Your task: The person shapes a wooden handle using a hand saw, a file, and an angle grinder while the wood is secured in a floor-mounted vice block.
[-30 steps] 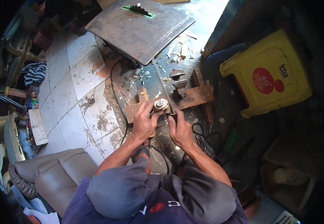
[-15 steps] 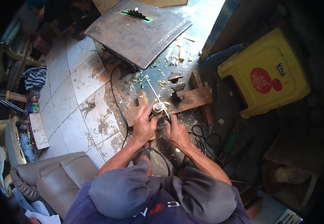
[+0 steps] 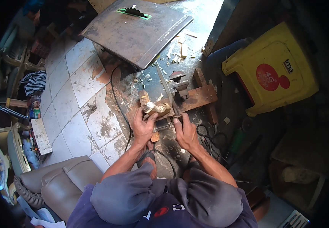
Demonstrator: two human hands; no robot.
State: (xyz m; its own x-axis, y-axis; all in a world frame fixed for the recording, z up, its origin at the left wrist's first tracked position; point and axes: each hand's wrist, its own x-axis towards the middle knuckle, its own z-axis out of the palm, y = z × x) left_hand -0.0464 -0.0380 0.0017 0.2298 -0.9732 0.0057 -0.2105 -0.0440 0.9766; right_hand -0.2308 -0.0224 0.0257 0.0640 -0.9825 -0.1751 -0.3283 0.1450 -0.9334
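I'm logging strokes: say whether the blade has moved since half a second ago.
Yes: against the saw table, the blade has shifted rightward and up the picture.

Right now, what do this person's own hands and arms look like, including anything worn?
The left hand and right hand are bare: no glove, watch or bracelet shows. No sleeve covers the forearms. The shirt is dark purplish blue, with red and white markings.

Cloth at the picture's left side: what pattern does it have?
The cloth has dark and white stripes, seen in the head view.
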